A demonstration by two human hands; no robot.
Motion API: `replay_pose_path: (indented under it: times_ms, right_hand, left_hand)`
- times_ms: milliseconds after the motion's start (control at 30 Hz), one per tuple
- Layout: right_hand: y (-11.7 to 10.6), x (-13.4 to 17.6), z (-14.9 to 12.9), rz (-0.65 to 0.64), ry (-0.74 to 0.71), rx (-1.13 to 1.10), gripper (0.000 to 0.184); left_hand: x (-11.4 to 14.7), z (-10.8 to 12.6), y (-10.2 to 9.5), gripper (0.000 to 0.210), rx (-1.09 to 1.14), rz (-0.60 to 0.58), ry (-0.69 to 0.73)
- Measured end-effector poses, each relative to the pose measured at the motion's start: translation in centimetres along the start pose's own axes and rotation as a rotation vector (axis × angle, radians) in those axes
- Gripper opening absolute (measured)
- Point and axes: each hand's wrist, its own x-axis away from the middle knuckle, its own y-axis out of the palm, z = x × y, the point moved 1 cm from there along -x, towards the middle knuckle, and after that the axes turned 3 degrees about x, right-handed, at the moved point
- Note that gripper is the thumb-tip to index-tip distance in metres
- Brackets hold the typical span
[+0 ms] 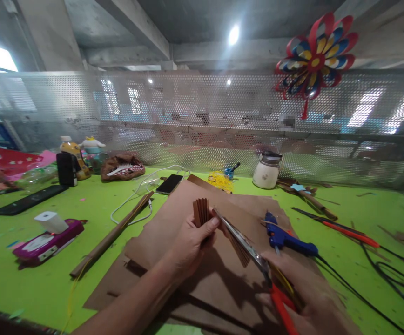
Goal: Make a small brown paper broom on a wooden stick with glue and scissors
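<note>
My left hand (191, 244) is closed around a strip of brown paper folded into narrow pleats (201, 211), whose upper end fans out above the fingers. More pleats slant down to the right of that hand. In my right hand (296, 288) is a pair of scissors (245, 249) with orange handles, somewhat blurred. Its blades reach up and left to the pleated paper beside my left thumb; whether they are cutting it I cannot tell. Under both hands lie large sheets of brown paper (167, 223).
A blue glue gun (289, 239) rests on the sheets at right, its cord trailing off. Further right is a red-handled tool (350, 234). A rolled paper tube (111, 237), a purple power strip (48, 242), a phone (169, 184) and a lidded jar (266, 172) sit around the green table.
</note>
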Motion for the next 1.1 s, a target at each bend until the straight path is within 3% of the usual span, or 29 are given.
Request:
replay_pose_path:
  times_ms: [267,733,967,1100]
  right_hand:
    - [0.64,0.31,-0.14,0.054,0.042,-0.058,0.04]
    - [0.31,0.12,0.21,-0.014,-0.022,-0.087,0.041]
    - [0.84,0.51,-0.32,-0.033,0.071,-0.169,0.037]
    - [0.4,0.13,0.17,-0.004,0.2,-0.131,0.037]
  left_hand:
    - [0.24,-0.09,0.17,0.022,-0.038,-0.042,0.005]
    - [0.19,0.13,0.34,0.025,-0.047,-0.046,0.003]
    - [0.0,-0.16,0.03,0.023,-0.054,-0.061,-0.024]
    - [-0.07,-0.05,0.06,0.022,-0.061,-0.075,-0.026]
